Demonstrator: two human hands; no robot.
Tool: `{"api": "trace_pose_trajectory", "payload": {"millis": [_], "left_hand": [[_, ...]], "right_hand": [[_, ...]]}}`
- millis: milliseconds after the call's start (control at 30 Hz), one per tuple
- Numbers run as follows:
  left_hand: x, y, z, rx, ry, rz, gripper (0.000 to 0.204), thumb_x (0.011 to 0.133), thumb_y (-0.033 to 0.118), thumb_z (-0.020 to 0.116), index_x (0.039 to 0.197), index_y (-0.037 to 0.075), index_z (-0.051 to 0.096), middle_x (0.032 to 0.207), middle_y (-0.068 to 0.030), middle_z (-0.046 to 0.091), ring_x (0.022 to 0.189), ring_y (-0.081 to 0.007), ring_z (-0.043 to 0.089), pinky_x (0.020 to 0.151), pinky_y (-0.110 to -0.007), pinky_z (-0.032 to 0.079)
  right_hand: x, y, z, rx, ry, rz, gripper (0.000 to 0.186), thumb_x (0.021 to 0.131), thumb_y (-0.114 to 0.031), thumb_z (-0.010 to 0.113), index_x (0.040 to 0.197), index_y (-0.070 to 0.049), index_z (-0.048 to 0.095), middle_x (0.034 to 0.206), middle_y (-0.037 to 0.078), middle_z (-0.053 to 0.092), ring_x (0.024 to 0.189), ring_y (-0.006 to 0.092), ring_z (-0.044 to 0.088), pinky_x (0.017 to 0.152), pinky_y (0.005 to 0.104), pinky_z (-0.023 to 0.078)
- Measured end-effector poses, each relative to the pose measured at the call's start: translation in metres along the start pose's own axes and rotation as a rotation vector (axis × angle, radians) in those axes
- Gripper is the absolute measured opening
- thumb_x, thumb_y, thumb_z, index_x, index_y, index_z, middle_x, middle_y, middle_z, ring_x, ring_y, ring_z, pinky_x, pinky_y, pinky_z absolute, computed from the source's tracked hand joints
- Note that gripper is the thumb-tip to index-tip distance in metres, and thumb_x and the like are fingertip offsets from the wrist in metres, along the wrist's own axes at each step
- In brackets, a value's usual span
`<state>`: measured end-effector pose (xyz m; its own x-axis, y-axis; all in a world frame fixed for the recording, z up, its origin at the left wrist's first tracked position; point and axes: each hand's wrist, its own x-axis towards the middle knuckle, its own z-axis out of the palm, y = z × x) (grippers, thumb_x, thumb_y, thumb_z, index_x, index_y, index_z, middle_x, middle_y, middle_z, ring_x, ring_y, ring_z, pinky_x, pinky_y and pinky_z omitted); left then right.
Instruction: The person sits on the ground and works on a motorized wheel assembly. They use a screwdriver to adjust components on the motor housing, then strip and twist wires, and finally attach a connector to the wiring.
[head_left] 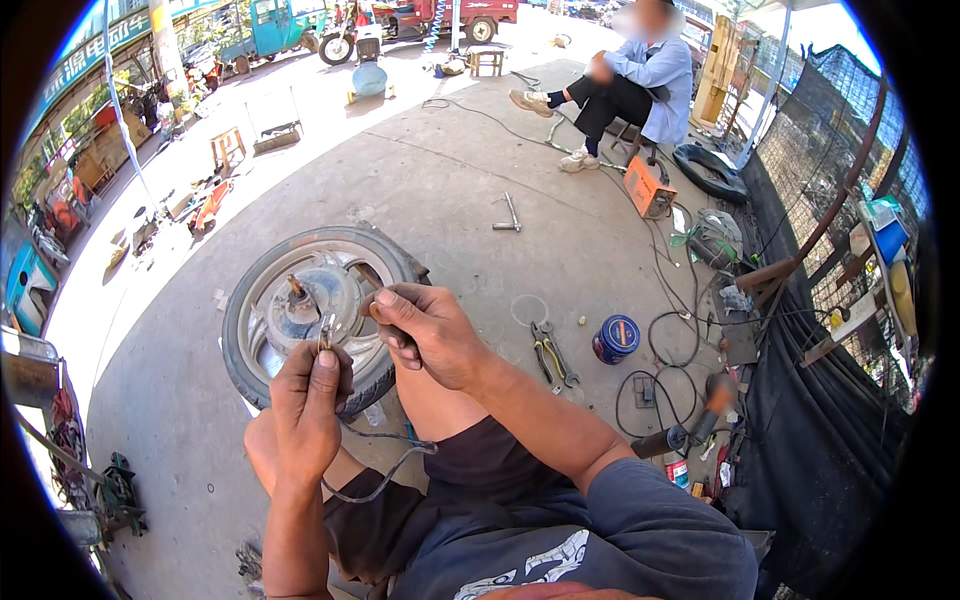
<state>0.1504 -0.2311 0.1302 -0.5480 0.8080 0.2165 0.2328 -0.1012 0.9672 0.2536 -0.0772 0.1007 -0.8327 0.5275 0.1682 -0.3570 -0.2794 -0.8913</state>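
Note:
My left hand [310, 395] is closed, thumb and fingers pinching a thin, light-coloured piece [325, 330], perhaps a wire end. My right hand [430, 330] is closed too, its thumb and forefinger on a small brownish piece [376, 312] too small to name. The two hands are a short way apart. Below them a spoked wheel [262, 335] with a black tyre lies flat on the ground, a rusty axle [295, 288] standing up from its hub. A dark cable [385, 484] loops across my lap below my left hand; my wrist hides where it ends.
Pliers [546, 352] and a blue tin [616, 339] stand right of my knee, with black cables beyond. A metal wrench [510, 213] lies farther off. A seated person [655, 95] is near an orange machine [648, 188] and a loose tyre [712, 175]. Dark netting [800, 400] hangs at right.

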Motion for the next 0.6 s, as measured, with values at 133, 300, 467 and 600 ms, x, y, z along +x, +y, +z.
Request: {"api": "trace_pose_trajectory", "payload": {"millis": [133,300,467,600], "left_hand": [[0.0002,-0.0012,0.0000,0.012,0.007,0.030,0.029,0.104,0.024,0.047,0.089,0.002,0.057,0.068,0.0023,0.050,0.060,-0.0049,0.039,0.054,-0.021,0.031],[0.0008,0.0000,0.0034,0.040,0.015,0.070,0.028,0.105,0.024,0.046,0.089,0.003,0.055,0.067,0.0031,0.047,0.058,-0.0042,0.037,0.052,-0.021,0.030],[0.0005,-0.0026,0.0004,0.029,0.010,0.079,0.024,0.103,0.020,0.050,0.100,-0.001,0.059,0.069,0.0021,0.050,0.064,-0.0054,0.042,0.057,-0.021,0.035],[0.0003,-0.0027,0.0016,0.048,0.013,0.104,0.024,0.103,0.019,0.050,0.103,-0.002,0.060,0.069,0.0021,0.050,0.064,-0.0054,0.042,0.057,-0.021,0.035]], "right_hand": [[0.0023,0.0026,0.0008,-0.002,-0.014,-0.021,0.038,0.100,-0.035,0.055,0.103,0.002,0.065,0.073,-0.003,0.047,0.057,0.0022,0.042,0.044,0.0163,0.033],[0.0005,0.0003,0.0008,0.001,-0.037,-0.013,0.037,0.101,-0.033,0.055,0.104,0.002,0.065,0.075,-0.004,0.047,0.060,0.0022,0.043,0.044,0.0162,0.034],[0.0006,0.0002,0.0021,0.010,-0.041,-0.021,0.035,0.101,-0.031,0.055,0.104,0.002,0.065,0.075,-0.004,0.047,0.061,0.0024,0.043,0.044,0.0164,0.034],[0.0003,-0.0006,0.0032,0.016,-0.049,-0.026,0.034,0.101,-0.030,0.055,0.104,0.003,0.065,0.075,-0.004,0.047,0.062,0.0027,0.044,0.044,0.0165,0.034]]}}
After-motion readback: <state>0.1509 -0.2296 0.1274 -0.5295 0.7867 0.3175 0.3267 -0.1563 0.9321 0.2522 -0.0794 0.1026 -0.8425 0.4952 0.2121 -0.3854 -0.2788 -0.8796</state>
